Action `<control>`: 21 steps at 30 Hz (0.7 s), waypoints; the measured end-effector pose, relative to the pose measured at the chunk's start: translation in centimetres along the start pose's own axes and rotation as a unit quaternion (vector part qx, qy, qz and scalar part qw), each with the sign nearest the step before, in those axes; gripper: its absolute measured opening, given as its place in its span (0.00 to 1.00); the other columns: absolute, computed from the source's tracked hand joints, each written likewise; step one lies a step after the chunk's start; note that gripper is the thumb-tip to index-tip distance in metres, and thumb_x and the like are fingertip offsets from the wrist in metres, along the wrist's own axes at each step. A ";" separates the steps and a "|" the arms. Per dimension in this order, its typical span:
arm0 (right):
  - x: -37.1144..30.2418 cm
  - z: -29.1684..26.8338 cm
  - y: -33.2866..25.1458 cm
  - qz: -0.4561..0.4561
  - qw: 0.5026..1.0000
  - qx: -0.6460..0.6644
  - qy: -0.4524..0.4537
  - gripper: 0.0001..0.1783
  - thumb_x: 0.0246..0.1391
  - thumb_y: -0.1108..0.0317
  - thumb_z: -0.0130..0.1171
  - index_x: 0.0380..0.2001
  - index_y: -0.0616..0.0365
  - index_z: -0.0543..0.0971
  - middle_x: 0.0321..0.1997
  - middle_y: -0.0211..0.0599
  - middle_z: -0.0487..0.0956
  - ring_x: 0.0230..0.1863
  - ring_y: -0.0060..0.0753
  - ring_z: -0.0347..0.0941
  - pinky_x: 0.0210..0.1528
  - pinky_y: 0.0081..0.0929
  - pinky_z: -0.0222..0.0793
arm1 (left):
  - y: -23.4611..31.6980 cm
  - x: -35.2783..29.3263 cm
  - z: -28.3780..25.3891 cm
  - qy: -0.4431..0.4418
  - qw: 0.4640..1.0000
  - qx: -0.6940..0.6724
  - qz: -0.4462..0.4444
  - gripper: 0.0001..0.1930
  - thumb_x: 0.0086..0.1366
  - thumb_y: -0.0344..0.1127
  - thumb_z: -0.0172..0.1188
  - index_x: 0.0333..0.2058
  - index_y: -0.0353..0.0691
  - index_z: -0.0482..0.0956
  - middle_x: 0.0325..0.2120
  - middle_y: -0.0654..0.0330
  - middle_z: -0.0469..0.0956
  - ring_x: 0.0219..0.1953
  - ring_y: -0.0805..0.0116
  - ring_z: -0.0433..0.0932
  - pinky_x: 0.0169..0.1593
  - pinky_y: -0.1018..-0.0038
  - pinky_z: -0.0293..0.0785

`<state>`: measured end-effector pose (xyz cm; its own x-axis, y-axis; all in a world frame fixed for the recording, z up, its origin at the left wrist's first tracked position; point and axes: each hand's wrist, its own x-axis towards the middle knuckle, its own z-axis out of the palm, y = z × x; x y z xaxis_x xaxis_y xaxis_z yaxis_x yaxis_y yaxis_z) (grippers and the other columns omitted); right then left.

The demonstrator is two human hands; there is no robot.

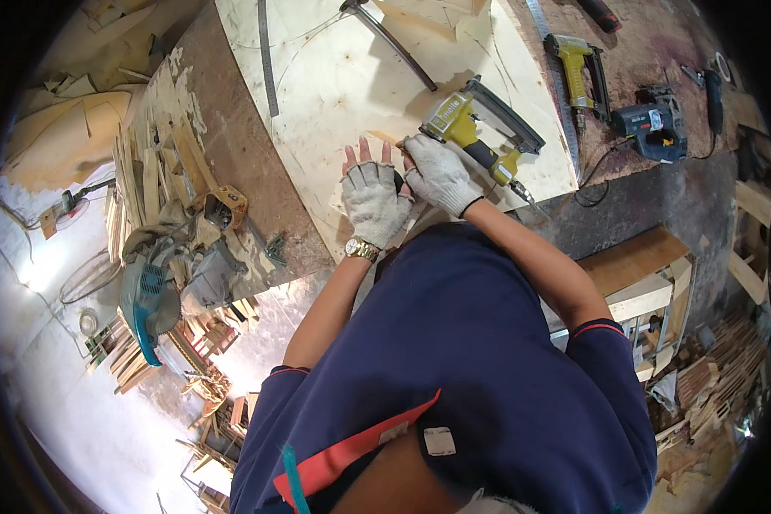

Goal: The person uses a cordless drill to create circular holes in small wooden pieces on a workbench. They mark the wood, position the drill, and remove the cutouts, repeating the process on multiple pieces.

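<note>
My left hand [375, 202], in a white fingerless work glove with a gold watch at the wrist, lies on the pale plywood sheet [317, 111], fingers stretched out. Close beside it, my right hand [441, 176], gloved the same way, has its fingers curled in. A thin tan sliver [385, 136] shows by its fingertips; whether they hold it is unclear. Just beyond my right hand, a yellow-green air nailer [461, 127] with a black magazine lies on the sheet. A dark item shows partly between my hands, too covered to name.
A hammer [394, 47] and a steel ruler [268, 60] lie on the sheet. To the right are a second nailer [574, 68], a long ruler [555, 81] and a blue jigsaw [655, 124]. A circular saw [150, 295] and wood strips [150, 180] are at left.
</note>
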<state>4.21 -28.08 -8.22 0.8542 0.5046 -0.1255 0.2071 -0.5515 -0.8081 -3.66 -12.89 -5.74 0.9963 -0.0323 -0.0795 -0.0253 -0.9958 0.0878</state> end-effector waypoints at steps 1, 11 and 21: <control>0.0 0.2 0.2 -0.003 1.000 0.014 0.014 0.16 0.63 0.66 0.54 0.52 0.59 0.77 0.46 0.51 0.78 0.47 0.57 0.77 0.50 0.48 0.75 | 0.0 0.0 0.1 0.004 1.000 -0.004 0.003 0.47 0.62 0.49 0.61 0.76 0.42 0.55 0.77 0.37 0.43 0.79 0.32 0.39 0.77 0.43 0.39; 1.5 -0.4 0.2 0.107 0.986 0.123 -0.029 0.14 0.61 0.54 0.59 0.37 0.52 0.85 0.24 0.51 0.81 0.30 0.57 0.82 0.35 0.50 0.76 | -0.3 -0.1 1.1 -0.022 0.999 -0.023 -0.005 0.53 0.54 0.50 0.67 0.77 0.49 0.52 0.78 0.38 0.40 0.79 0.30 0.36 0.77 0.39 0.34; 1.6 -0.1 0.1 0.127 0.981 0.142 -0.035 0.19 0.63 0.53 0.63 0.43 0.58 0.87 0.25 0.52 0.82 0.29 0.51 0.83 0.33 0.44 0.76 | -0.3 -0.3 1.2 -0.021 0.998 -0.064 -0.010 0.55 0.54 0.54 0.67 0.78 0.53 0.48 0.78 0.39 0.39 0.78 0.29 0.36 0.76 0.34 0.33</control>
